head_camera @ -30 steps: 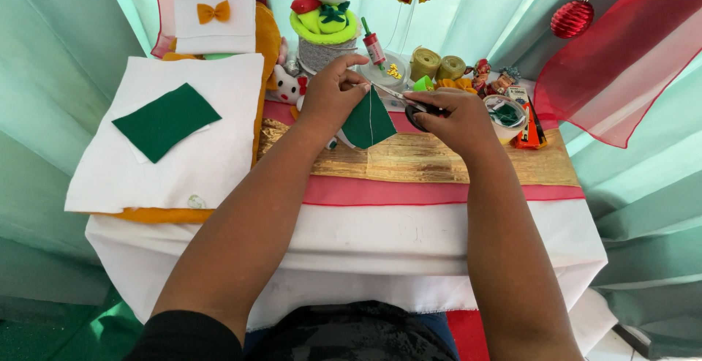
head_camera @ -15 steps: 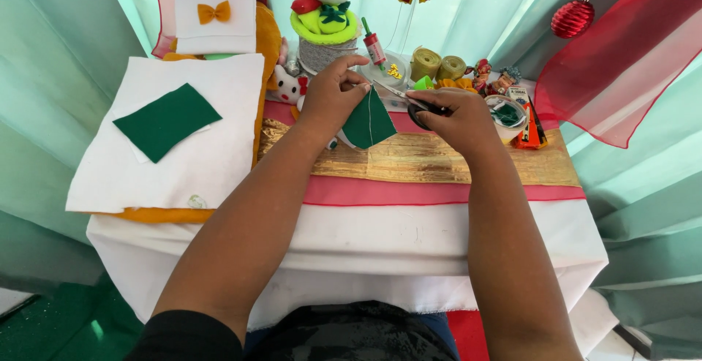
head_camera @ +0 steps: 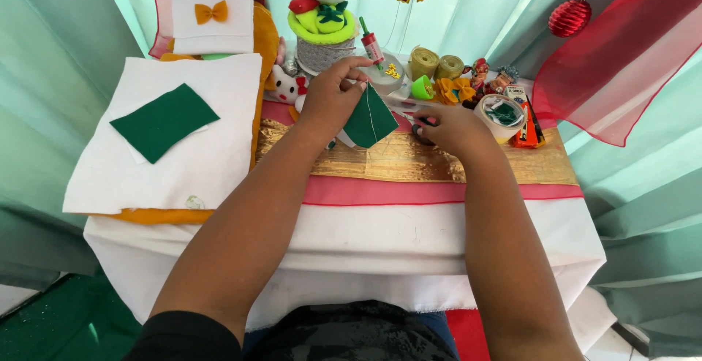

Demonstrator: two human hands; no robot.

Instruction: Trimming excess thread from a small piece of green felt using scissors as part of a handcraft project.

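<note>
My left hand [head_camera: 330, 100] pinches a dark green felt piece [head_camera: 371, 117] shaped like a triangle and holds it upright above the gold cloth runner [head_camera: 409, 162]. A light stitch line runs down the felt. My right hand [head_camera: 455, 128] rests low on the runner, just right of the felt, with its fingers curled on dark-handled scissors [head_camera: 419, 133] that are mostly hidden under the hand. The two hands are a short gap apart.
White felt sheets [head_camera: 183, 171] with a green felt rectangle [head_camera: 164, 121] lie on the left over an orange sheet. At the back are a plush bunny [head_camera: 287, 87], a stack of felt ornaments [head_camera: 322, 17], ribbon rolls [head_camera: 424, 61], a tape roll [head_camera: 501, 116] and a red bauble [head_camera: 570, 17].
My right hand has pulled away from the felt's edge and dropped to the runner on the right. My left hand still holds the felt, raised slightly.
</note>
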